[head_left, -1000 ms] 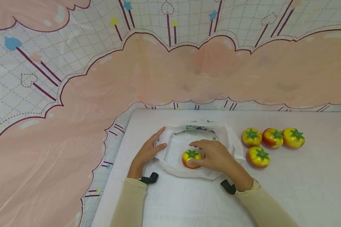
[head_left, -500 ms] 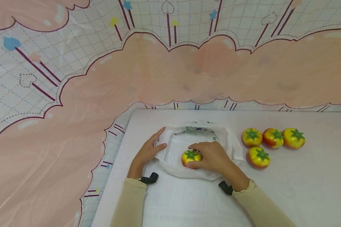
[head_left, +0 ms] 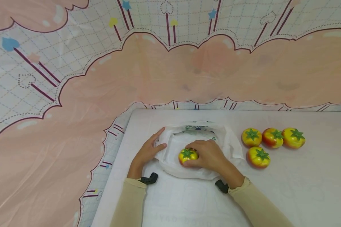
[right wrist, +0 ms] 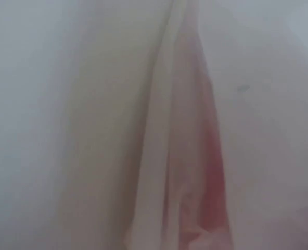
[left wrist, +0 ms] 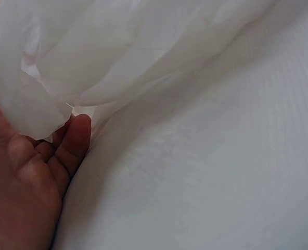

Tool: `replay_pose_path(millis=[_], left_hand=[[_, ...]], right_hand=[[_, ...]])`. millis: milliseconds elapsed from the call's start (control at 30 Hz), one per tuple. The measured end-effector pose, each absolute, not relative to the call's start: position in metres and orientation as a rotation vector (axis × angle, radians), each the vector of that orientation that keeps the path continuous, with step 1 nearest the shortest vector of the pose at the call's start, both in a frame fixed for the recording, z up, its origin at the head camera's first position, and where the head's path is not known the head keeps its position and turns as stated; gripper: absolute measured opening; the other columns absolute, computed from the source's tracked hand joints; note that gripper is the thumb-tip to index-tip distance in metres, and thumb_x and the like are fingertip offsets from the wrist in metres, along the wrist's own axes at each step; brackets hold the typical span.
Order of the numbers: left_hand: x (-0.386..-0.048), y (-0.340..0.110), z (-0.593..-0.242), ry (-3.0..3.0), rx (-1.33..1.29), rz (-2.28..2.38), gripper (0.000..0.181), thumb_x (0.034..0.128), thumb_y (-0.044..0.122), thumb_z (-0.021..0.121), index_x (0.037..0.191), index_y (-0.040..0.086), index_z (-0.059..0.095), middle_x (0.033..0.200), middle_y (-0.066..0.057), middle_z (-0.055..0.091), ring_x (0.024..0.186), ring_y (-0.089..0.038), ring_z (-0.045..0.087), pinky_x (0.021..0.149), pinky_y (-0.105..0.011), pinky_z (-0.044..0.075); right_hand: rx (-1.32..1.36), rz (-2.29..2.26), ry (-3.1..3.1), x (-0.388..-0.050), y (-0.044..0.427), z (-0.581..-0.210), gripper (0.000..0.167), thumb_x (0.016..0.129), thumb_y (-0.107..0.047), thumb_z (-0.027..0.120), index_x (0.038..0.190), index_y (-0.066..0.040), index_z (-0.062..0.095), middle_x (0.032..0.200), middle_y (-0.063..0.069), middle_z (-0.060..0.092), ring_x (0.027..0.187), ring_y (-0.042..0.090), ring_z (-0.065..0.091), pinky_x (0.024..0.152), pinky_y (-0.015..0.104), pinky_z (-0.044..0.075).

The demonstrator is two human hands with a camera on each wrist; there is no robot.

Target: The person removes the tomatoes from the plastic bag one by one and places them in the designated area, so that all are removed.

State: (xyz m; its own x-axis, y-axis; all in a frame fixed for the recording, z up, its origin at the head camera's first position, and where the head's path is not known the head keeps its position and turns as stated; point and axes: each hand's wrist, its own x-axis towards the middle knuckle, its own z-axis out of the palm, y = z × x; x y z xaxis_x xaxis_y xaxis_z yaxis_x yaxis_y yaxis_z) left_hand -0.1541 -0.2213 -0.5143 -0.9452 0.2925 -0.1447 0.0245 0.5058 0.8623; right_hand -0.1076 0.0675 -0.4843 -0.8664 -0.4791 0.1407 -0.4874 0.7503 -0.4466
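Note:
A white plastic bag [head_left: 173,130] with green print lies spread with its mouth open on the table. My left hand [head_left: 147,150] holds the bag's left edge, thumb over the rim; in the left wrist view its curled fingers [left wrist: 76,140] sit against the thin film. Inside the bag's mouth, my right hand [head_left: 210,154] grips a yellow-red toy tomato [head_left: 187,155] with a green star-shaped leaf, thumb at the near side and fingers at the far side. The right wrist view shows only blurred white bag film [right wrist: 154,172] with a reddish patch behind it.
Several more toy tomatoes stand right of the bag: three in a back row, including a middle one [head_left: 272,138], and one nearer tomato [head_left: 258,157]. A patterned pink cloth [head_left: 187,75] hangs behind the white table [head_left: 301,189].
My right hand has closed its fingers round the toy tomato and shifted it slightly left and away from me. The left hand has stayed at the bag's edge.

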Motion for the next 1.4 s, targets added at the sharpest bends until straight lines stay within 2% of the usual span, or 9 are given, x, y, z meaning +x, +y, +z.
replay_pose_path(millis=[133, 367, 567, 900, 1200, 1400], left_hand=[[-0.155, -0.222, -0.515, 2.478, 0.271, 1.416, 0.070, 0.0960, 0.037, 0.069, 0.156, 0.047, 0.035, 0.169, 0.007, 0.027, 0.159, -0.026, 0.019, 0.126, -0.060, 0.017], [-0.155, -0.222, -0.515, 2.466, 0.280, 1.429, 0.071, 0.0959, 0.037, 0.070, 0.157, 0.046, 0.034, 0.169, 0.007, 0.026, 0.159, -0.026, 0.018, 0.127, -0.060, 0.016], [-0.155, -0.222, -0.514, 2.475, 0.288, 1.421, 0.071, 0.0961, 0.036, 0.069, 0.157, 0.045, 0.035, 0.169, 0.005, 0.026, 0.159, -0.027, 0.019, 0.127, -0.059, 0.017], [-0.153, -0.221, -0.512, 2.475, 0.269, 1.414, 0.070, 0.0962, 0.036, 0.069, 0.157, 0.045, 0.035, 0.169, 0.008, 0.027, 0.159, -0.025, 0.019, 0.127, -0.060, 0.017], [-0.154, -0.222, -0.514, 2.479, 0.279, 1.415, 0.071, 0.0960, 0.037, 0.069, 0.157, 0.046, 0.035, 0.169, 0.009, 0.026, 0.159, -0.026, 0.019, 0.126, -0.061, 0.016], [-0.154, -0.222, -0.514, 2.487, 0.290, 1.412, 0.070, 0.0961, 0.040, 0.069, 0.157, 0.047, 0.034, 0.169, 0.009, 0.026, 0.159, -0.026, 0.019, 0.126, -0.062, 0.016]], right_hand=[[0.834, 0.747, -2.899, -0.110, 0.064, -0.485, 0.056, 0.076, -0.063, 0.081, 0.116, -0.024, 0.075, 0.109, -0.006, 0.076, 0.093, 0.013, 0.067, 0.084, 0.039, 0.050], [0.838, 0.737, -2.926, -0.111, 0.057, -0.482, 0.057, 0.077, -0.063, 0.080, 0.117, -0.024, 0.075, 0.112, -0.005, 0.075, 0.099, 0.011, 0.066, 0.085, 0.040, 0.047], [0.835, 0.735, -2.944, -0.112, 0.055, -0.481, 0.057, 0.077, -0.063, 0.081, 0.117, -0.024, 0.075, 0.113, -0.005, 0.075, 0.101, 0.012, 0.066, 0.087, 0.041, 0.048], [0.849, 0.806, -2.924, -0.111, 0.057, -0.480, 0.055, 0.078, -0.060, 0.081, 0.118, -0.023, 0.075, 0.111, -0.005, 0.076, 0.092, 0.012, 0.066, 0.087, 0.039, 0.050], [0.873, 0.887, -2.864, -0.110, 0.058, -0.475, 0.054, 0.078, -0.056, 0.084, 0.118, -0.020, 0.075, 0.109, -0.005, 0.076, 0.092, 0.011, 0.067, 0.084, 0.034, 0.053], [0.843, 0.936, -2.857, -0.108, 0.058, -0.469, 0.054, 0.078, -0.051, 0.086, 0.120, -0.020, 0.075, 0.112, -0.004, 0.075, 0.098, 0.013, 0.067, 0.089, 0.035, 0.055]])
